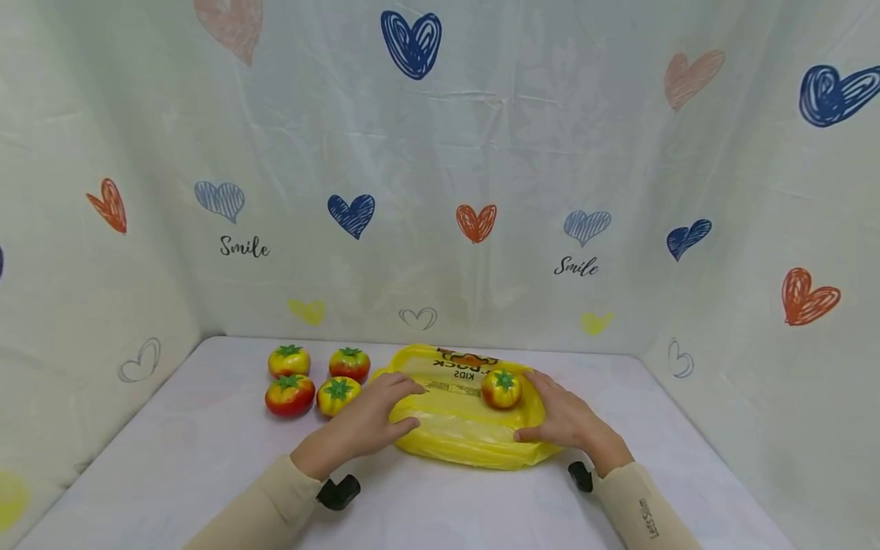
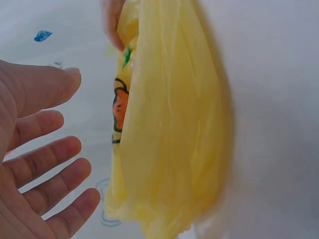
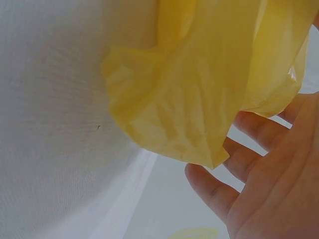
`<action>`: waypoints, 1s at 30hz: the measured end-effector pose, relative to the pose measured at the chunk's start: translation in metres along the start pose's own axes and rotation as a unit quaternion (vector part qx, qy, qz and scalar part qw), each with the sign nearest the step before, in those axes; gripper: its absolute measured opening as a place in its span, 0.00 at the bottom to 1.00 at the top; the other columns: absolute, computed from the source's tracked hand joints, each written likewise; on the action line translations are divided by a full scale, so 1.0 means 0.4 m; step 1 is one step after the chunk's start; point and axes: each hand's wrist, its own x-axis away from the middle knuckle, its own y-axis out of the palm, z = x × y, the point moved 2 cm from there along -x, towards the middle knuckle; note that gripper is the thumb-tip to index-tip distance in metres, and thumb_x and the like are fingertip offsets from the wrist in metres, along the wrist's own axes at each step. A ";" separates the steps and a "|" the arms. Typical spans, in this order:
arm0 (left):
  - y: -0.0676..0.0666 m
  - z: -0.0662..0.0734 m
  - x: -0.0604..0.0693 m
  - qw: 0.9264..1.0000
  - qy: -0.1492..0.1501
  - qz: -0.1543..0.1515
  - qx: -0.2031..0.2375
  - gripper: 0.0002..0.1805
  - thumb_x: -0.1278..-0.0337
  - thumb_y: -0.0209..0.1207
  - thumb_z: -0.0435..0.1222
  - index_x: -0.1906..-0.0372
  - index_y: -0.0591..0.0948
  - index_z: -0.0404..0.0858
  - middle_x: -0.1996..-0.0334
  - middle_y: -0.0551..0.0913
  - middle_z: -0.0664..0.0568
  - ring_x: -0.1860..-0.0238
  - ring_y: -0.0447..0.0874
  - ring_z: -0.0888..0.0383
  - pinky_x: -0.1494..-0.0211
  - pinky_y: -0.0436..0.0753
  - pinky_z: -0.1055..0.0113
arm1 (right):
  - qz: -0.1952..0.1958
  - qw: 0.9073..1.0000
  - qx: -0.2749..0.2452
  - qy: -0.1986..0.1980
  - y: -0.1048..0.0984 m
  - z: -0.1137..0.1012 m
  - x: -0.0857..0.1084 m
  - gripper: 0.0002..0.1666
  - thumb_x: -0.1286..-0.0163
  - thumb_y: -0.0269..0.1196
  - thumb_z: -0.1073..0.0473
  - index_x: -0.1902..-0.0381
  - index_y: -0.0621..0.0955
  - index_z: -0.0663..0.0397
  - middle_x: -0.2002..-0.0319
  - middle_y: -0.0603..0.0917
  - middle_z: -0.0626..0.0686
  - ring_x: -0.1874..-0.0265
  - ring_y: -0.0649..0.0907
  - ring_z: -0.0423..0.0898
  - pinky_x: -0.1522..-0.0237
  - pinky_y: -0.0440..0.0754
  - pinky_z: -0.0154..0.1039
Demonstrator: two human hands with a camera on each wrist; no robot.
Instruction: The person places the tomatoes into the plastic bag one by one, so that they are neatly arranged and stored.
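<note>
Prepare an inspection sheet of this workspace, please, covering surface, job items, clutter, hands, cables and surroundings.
Surface: white tabletop, no spill visible.
Job's things: yellow bag with printed lettering; one red-and-yellow tomato at its right part; four similar tomatoes grouped left of it.
Clutter: nothing seen.
Hands: left hand at the bag's left side, fingers spread; right hand at its right edge.
Cables: nothing seen.
Surroundings: white backdrop with hearts and "Smile" lettering.

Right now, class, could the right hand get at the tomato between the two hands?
Probably yes: the right hand is close beside that tomato, which nothing covers in the head view. Only the edge of the yellow bag might get slightly in the way.
</note>
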 end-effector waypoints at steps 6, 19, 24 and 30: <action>-0.010 -0.019 0.022 1.000 -0.008 0.006 -0.002 0.24 0.47 0.67 0.42 0.43 0.77 0.48 0.46 0.75 0.56 0.45 0.72 0.56 0.42 0.76 0.55 | -0.002 1.000 -0.002 0.005 0.003 -0.002 0.002 0.67 0.59 0.71 0.29 0.26 0.57 0.48 0.28 0.58 0.56 0.33 0.63 0.59 0.38 0.64 0.62; -0.039 -0.074 0.060 0.998 -0.027 0.041 -0.030 0.24 0.50 0.69 0.41 0.46 0.79 0.44 0.48 0.77 0.56 0.47 0.74 0.56 0.42 0.76 0.55 | 0.002 1.000 0.008 -0.004 0.002 0.000 0.001 0.67 0.58 0.70 0.28 0.27 0.57 0.49 0.28 0.59 0.57 0.33 0.64 0.60 0.38 0.64 0.62; -0.056 -0.101 0.077 0.996 -0.030 0.062 -0.062 0.24 0.51 0.70 0.42 0.46 0.80 0.44 0.48 0.77 0.56 0.47 0.74 0.56 0.43 0.77 0.56 | 0.000 1.000 0.006 -0.003 0.000 -0.002 0.000 0.67 0.58 0.71 0.28 0.26 0.56 0.49 0.28 0.58 0.57 0.33 0.63 0.60 0.38 0.64 0.62; -0.079 -0.130 0.096 0.994 -0.019 0.080 -0.074 0.23 0.50 0.69 0.42 0.47 0.80 0.43 0.50 0.78 0.54 0.49 0.75 0.54 0.45 0.78 0.54 | -0.002 1.000 0.004 -0.001 0.001 -0.002 0.001 0.67 0.58 0.71 0.28 0.26 0.56 0.48 0.28 0.58 0.57 0.33 0.64 0.60 0.38 0.64 0.62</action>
